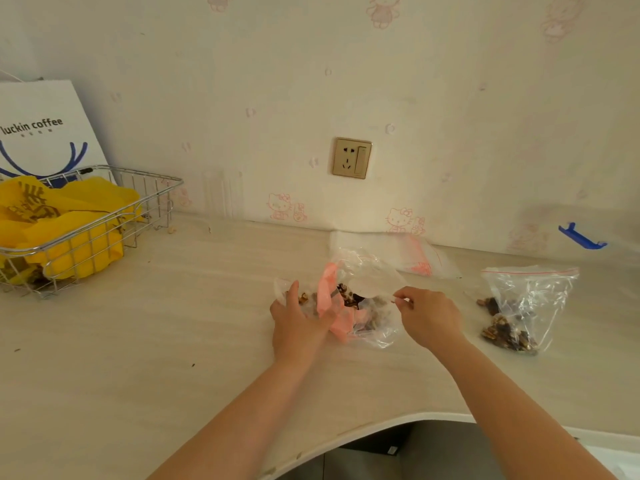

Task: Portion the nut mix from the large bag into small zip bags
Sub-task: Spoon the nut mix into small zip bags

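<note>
Clear plastic large bag [367, 306] of nut mix [349, 299] on pale worktop [173, 341], left hand [298, 323] gripping its pink side, right hand [427, 315] pinching the rim, filled small zip bag [523, 306] lying well right.

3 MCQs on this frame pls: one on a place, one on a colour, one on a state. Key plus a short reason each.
1. Where does the filled small zip bag lie?
A. In the wire basket
B. On the table, right of the hands
C. On the paper coffee bag

2. What colour are the bags in the wire basket?
A. Yellow
B. Green
C. Black

3. What is the right hand doing?
A. Resting flat on the table
B. Holding the blue clip
C. Pinching the edge of the large bag's clear plastic

Key:
1 B: the bag with nuts lies on the table, right of the right hand.
2 A: yellow plastic bags fill the basket.
3 C: its fingertips pinch the clear plastic of the large bag, while the left hand has its grip on the other side.
</note>
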